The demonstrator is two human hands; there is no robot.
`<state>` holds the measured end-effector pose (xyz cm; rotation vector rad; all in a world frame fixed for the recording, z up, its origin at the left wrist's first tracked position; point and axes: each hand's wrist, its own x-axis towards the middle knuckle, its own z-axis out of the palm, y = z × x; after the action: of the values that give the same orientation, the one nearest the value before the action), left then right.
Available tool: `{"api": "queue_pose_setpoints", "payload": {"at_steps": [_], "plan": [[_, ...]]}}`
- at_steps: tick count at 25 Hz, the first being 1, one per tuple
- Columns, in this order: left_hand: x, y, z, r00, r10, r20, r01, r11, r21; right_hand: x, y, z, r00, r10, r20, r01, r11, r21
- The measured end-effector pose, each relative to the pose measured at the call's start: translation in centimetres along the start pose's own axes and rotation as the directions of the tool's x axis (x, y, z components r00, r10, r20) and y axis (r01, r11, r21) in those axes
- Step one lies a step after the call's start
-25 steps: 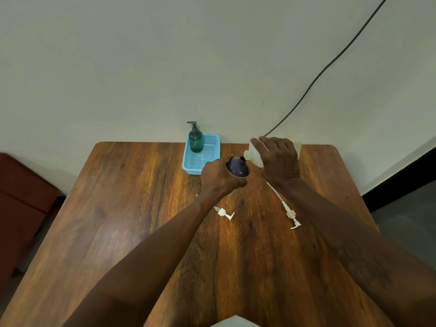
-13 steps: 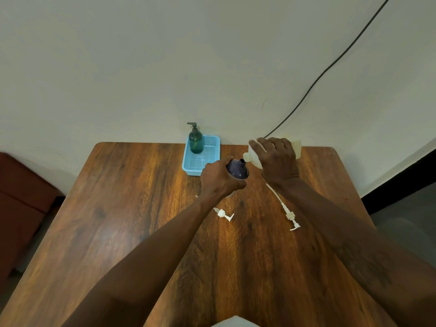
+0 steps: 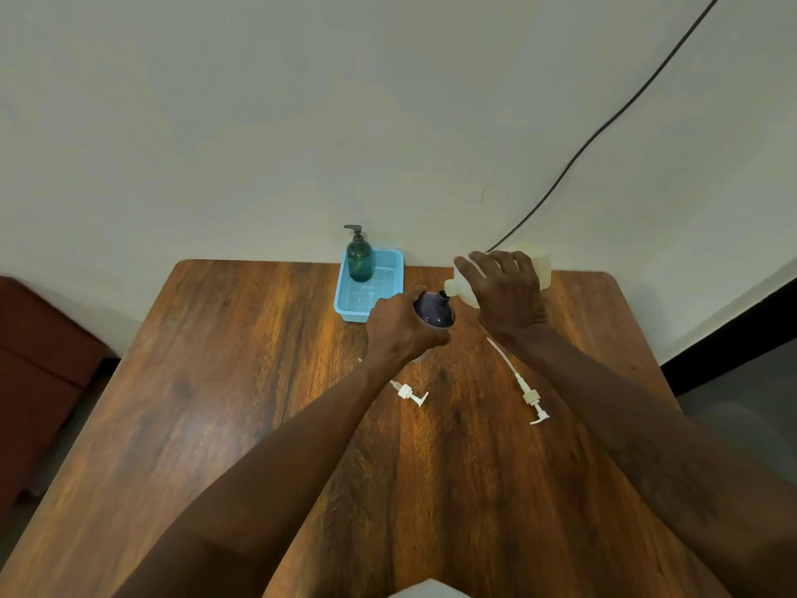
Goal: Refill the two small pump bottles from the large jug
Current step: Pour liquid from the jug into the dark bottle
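Your right hand (image 3: 506, 295) wraps around the jug (image 3: 537, 265) and hides most of it. Only its pale spout end and far corner show. The jug is tipped, with its spout at the open neck of the dark bottle (image 3: 435, 312). I cannot tell whether liquid is running.

Your left hand (image 3: 401, 325) grips that bottle and covers its lower body. A pale shape (image 3: 427, 591) at the bottom edge is cut off and unreadable.

There are two pump bottles: the dark one at mid-table (image 3: 241, 381), and a green one (image 3: 359, 258) standing upright in the one blue basket (image 3: 350, 315). There is one jug.

Two loose white pumps lie near you. The tube of the short pump (image 3: 407, 392) slips under your left forearm. The long pump (image 3: 532, 401) has its tube end under your right wrist.
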<state>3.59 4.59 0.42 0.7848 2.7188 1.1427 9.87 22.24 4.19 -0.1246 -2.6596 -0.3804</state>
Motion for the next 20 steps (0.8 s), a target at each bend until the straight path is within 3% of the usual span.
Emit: {"api": "queue_pose_setpoints", "payload": {"at_steps": [20], "plan": [[0.8,-0.4,-0.1,1.0,-0.023,-0.006,0.023,0.999,-0.022,1.1,0.1,0.1,0.998,-0.043,0.036,0.044,0.998,-0.034]]}}
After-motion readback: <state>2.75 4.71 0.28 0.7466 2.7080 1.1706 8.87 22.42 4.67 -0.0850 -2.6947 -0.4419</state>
